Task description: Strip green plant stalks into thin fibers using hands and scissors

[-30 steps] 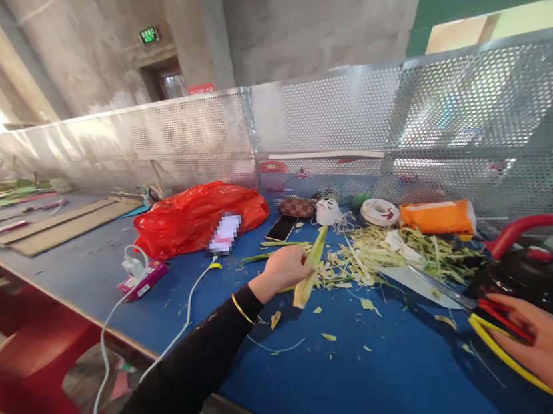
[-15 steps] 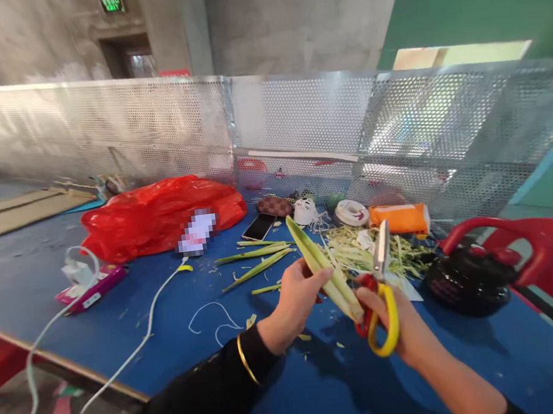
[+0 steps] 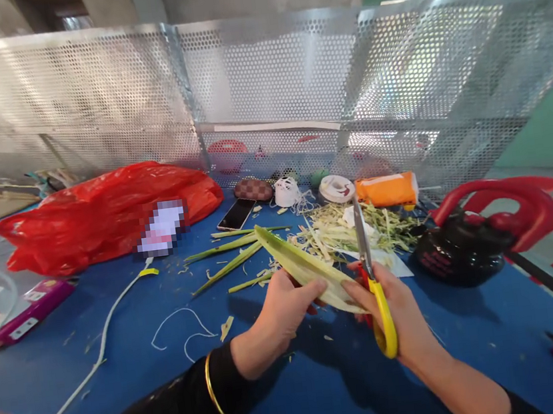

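Perforated metal panels (image 3: 266, 80) stand behind the blue counter (image 3: 290, 400); your left hand (image 3: 281, 307) is closed, thumb on top, around the pale green leaf (image 3: 309, 267), held above the counter; your right hand (image 3: 395, 313) pinches its lower end while gripping the scissors (image 3: 363, 243), blades up; shredded trimmings (image 3: 380, 228) lie beyond, the black kettle (image 3: 463, 248) to their right.

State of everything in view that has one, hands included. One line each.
Left hand: closed on green stalk
Right hand: holding scissors, fingers at stalk's end
Scissors: blades together, pointing away
Green stalk: held up, hollow side showing
Near phone: screen lit, cable attached
Far phone: screen dark
Red bag: crumpled
Black kettle: upright
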Motion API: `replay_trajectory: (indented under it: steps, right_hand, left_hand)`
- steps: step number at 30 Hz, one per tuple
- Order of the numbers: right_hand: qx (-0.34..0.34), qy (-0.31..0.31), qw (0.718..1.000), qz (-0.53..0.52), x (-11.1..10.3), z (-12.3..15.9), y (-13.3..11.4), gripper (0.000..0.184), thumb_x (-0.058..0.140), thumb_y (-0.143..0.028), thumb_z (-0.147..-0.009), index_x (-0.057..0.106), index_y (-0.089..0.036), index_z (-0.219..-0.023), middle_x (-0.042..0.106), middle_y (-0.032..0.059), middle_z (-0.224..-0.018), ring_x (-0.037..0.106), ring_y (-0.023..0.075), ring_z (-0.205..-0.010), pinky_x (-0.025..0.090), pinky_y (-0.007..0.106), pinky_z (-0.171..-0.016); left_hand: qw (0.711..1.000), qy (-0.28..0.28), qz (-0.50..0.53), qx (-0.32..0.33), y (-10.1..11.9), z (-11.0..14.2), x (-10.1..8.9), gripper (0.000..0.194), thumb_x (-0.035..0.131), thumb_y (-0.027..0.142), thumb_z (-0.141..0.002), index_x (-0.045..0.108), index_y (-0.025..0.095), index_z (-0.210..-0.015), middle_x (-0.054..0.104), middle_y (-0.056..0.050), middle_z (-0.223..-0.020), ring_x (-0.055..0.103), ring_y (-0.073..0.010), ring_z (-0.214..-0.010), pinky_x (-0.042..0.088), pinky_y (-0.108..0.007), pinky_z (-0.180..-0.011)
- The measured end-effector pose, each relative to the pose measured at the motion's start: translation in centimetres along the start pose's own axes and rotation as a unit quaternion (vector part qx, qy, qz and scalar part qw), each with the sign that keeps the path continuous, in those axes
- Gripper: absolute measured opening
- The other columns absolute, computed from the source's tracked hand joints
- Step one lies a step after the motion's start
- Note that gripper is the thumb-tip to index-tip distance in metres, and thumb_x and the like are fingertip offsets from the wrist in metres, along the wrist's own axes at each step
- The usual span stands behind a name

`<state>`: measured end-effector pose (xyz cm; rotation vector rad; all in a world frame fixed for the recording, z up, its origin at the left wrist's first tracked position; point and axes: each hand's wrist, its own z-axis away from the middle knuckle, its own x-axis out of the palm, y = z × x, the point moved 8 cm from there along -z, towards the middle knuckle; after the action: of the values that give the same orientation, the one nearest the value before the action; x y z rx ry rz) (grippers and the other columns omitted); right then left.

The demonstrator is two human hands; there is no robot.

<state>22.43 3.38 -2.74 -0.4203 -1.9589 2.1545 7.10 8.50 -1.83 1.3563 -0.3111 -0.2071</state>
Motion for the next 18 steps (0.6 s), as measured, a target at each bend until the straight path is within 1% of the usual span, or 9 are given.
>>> replay_trajectory:
  steps: [5, 8, 10, 12, 14, 15, 16, 17, 18]
  right_hand:
    - [-0.012, 0.046, 0.998, -0.032, -0.8, -0.1, -0.3, 0.051, 0.077, -0.05, -0.064, 0.056, -0.021, -0.1, 0.055, -0.0042, -0.069, 0.056, 0.0127, -0.05, 0.048, 0.022, -0.04]
    - [-0.032, 0.067, 0.997, -0.02, -1.5, -0.3, -0.8, 0.051, 0.077, -0.049, -0.064, 0.056, -0.021, -0.102, 0.055, -0.0036, -0.071, 0.056, 0.0125, -0.052, 0.048, 0.022, -0.04]
    - [-0.041, 0.07, 0.997, -0.002, -1.8, -0.5, -1.1, 0.05, 0.076, -0.049, -0.066, 0.056, -0.021, -0.102, 0.055, -0.0031, -0.072, 0.056, 0.0133, -0.055, 0.05, 0.023, -0.043]
    - [-0.049, 0.067, 0.996, 0.011, -1.9, -0.7, -1.3, 0.05, 0.077, -0.048, -0.065, 0.056, -0.022, -0.102, 0.053, -0.0036, -0.07, 0.055, 0.0135, -0.055, 0.051, 0.025, -0.044]
    - [-0.054, 0.058, 0.997, 0.017, -1.8, -0.8, -1.5, 0.053, 0.08, -0.046, -0.06, 0.055, -0.022, -0.101, 0.053, -0.0045, -0.068, 0.053, 0.0133, -0.054, 0.05, 0.025, -0.044]
    - [-0.053, 0.052, 0.997, 0.019, -1.7, -0.8, -1.6, 0.056, 0.081, -0.046, -0.057, 0.055, -0.022, -0.1, 0.053, -0.0046, -0.068, 0.053, 0.0136, -0.054, 0.05, 0.025, -0.044]
    - [-0.05, 0.045, 0.998, 0.02, -1.5, -0.8, -1.6, 0.058, 0.083, -0.046, -0.055, 0.055, -0.023, -0.1, 0.054, -0.0046, -0.069, 0.053, 0.0141, -0.055, 0.049, 0.025, -0.044]
    - [-0.045, 0.035, 0.998, 0.02, -1.3, -0.8, -1.5, 0.06, 0.083, -0.047, -0.053, 0.054, -0.023, -0.1, 0.055, -0.0046, -0.069, 0.054, 0.0145, -0.056, 0.048, 0.025, -0.044]
    - [-0.043, 0.021, 0.999, 0.019, -1.0, -0.7, -1.5, 0.06, 0.083, -0.047, -0.052, 0.055, -0.023, -0.099, 0.056, -0.0047, -0.068, 0.054, 0.0148, -0.056, 0.047, 0.025, -0.044]
  left_hand:
    - [1.0, -0.027, -0.009, 0.006, 0.2, 0.1, 0.4, 0.013, 0.069, 0.02, -0.063, 0.067, 0.013, -0.073, 0.067, -0.005, -0.067, 0.057, -0.0115, -0.054, 0.044, -0.022, -0.048]
    - [1.0, -0.022, -0.008, 0.003, -0.1, -0.1, 0.3, 0.021, 0.07, 0.021, -0.063, 0.063, 0.012, -0.08, 0.067, -0.005, -0.068, 0.059, -0.0128, -0.057, 0.046, -0.022, -0.051]
    - [0.999, 0.027, 0.004, 0.025, -0.1, -0.4, -0.7, 0.039, 0.071, 0.025, -0.065, 0.06, 0.013, -0.1, 0.069, -0.007, -0.081, 0.063, -0.0158, -0.066, 0.048, -0.024, -0.055]
    - [0.988, 0.132, -0.004, 0.08, 0.6, -0.4, -2.8, 0.06, 0.072, 0.031, -0.067, 0.05, 0.015, -0.12, 0.067, -0.011, -0.103, 0.065, -0.0205, -0.087, 0.052, -0.028, -0.067]
    - [0.951, 0.246, -0.066, 0.175, 2.4, 0.5, -4.8, 0.067, 0.07, 0.034, -0.071, 0.043, 0.017, -0.129, 0.058, -0.014, -0.124, 0.058, -0.0243, -0.109, 0.051, -0.036, -0.085]
    - [0.925, 0.278, -0.122, 0.23, 3.7, 1.1, -5.2, 0.064, 0.069, 0.033, -0.073, 0.043, 0.019, -0.13, 0.054, -0.014, -0.13, 0.053, -0.0251, -0.117, 0.047, -0.04, -0.093]
    - [0.896, 0.282, -0.193, 0.284, 5.0, 1.6, -5.0, 0.059, 0.067, 0.031, -0.075, 0.046, 0.022, -0.129, 0.053, -0.012, -0.132, 0.05, -0.0252, -0.121, 0.042, -0.043, -0.1]
    - [0.868, 0.254, -0.274, 0.326, 6.0, 1.8, -4.2, 0.052, 0.066, 0.027, -0.076, 0.051, 0.025, -0.126, 0.055, -0.009, -0.13, 0.048, -0.0249, -0.123, 0.035, -0.045, -0.106]
    - [0.843, 0.2, -0.353, 0.354, 6.5, 1.7, -3.0, 0.044, 0.065, 0.025, -0.077, 0.056, 0.028, -0.12, 0.06, -0.006, -0.125, 0.05, -0.0246, -0.121, 0.029, -0.046, -0.11]
